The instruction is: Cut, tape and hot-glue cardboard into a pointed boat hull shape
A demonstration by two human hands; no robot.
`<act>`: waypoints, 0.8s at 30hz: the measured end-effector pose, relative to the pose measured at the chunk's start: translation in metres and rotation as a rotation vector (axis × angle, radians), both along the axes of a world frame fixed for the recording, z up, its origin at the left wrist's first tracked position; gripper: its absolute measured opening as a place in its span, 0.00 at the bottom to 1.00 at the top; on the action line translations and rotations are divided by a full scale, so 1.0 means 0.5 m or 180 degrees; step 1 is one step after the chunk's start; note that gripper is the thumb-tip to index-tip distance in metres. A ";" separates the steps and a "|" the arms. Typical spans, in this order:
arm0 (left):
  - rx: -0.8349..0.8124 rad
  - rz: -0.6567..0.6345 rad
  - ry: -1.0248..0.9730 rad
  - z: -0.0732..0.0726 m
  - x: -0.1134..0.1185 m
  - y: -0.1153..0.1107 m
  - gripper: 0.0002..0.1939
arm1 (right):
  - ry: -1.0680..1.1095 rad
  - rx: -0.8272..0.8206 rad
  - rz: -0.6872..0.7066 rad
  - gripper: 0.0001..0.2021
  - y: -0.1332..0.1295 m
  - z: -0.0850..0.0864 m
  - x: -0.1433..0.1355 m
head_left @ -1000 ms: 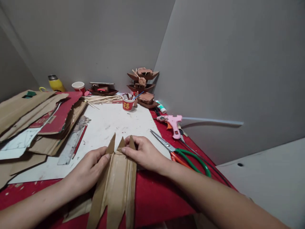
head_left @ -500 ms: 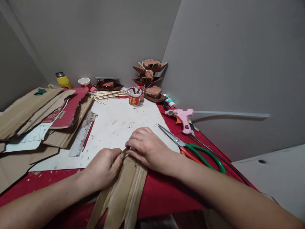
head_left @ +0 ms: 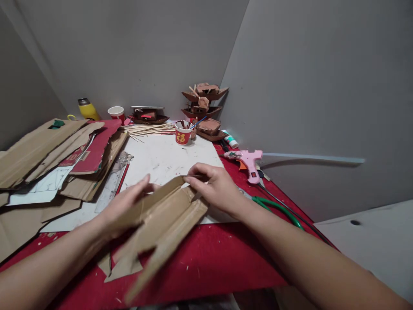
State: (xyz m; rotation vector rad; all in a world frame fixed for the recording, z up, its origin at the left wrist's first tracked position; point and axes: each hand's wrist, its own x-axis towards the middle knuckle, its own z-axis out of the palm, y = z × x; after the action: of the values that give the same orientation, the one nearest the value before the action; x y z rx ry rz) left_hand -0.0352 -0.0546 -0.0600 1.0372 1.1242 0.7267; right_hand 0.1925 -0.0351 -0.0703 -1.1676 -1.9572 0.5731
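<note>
A folded brown cardboard piece with long strips hangs at a slant over the near edge of the white board. Its top end is pinched between the thumb and fingers of my right hand. My left hand is at the piece's left side, thumb raised and fingers partly hidden behind the cardboard; whether it grips is not clear. The lower strips are blurred. Below the piece lies a cardboard scrap on the red cloth.
Scissors with green handles lie beside my right forearm, near a pink glue gun. A painted cup, thin sticks and brown model boats are at the back. Cardboard sheets are piled left.
The cardboard piece has been raised and tilted, its strips swinging toward the lower left. My left hand has moved left, off the top end; my right hand has shifted slightly right.
</note>
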 end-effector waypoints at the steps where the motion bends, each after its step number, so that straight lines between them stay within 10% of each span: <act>1: -0.0226 0.0283 -0.0314 0.000 -0.007 0.010 0.20 | 0.0262 -0.0206 -0.0167 0.07 0.006 0.000 0.002; 4: -0.0100 0.0613 -0.0635 -0.008 -0.020 0.029 0.10 | 0.1023 -0.0889 -0.0544 0.07 0.016 -0.001 0.001; 11: -0.0112 -0.0063 -0.1312 -0.009 0.002 -0.006 0.21 | 0.1423 -0.1294 -0.0613 0.05 -0.009 -0.007 -0.025; 18: -0.0066 0.1535 -0.0622 -0.018 -0.006 0.013 0.12 | 0.0716 -0.1863 0.0422 0.03 -0.044 0.002 -0.037; 24: -0.0203 -0.0113 -0.0237 -0.020 -0.004 -0.023 0.19 | 0.1233 -0.2090 0.0102 0.15 -0.032 0.023 -0.031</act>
State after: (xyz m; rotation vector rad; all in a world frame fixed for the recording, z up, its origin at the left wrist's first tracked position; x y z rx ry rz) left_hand -0.0374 -0.0659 -0.0699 0.9665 1.0560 0.6914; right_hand 0.1770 -0.0510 -0.0588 -1.2791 -1.4887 1.4169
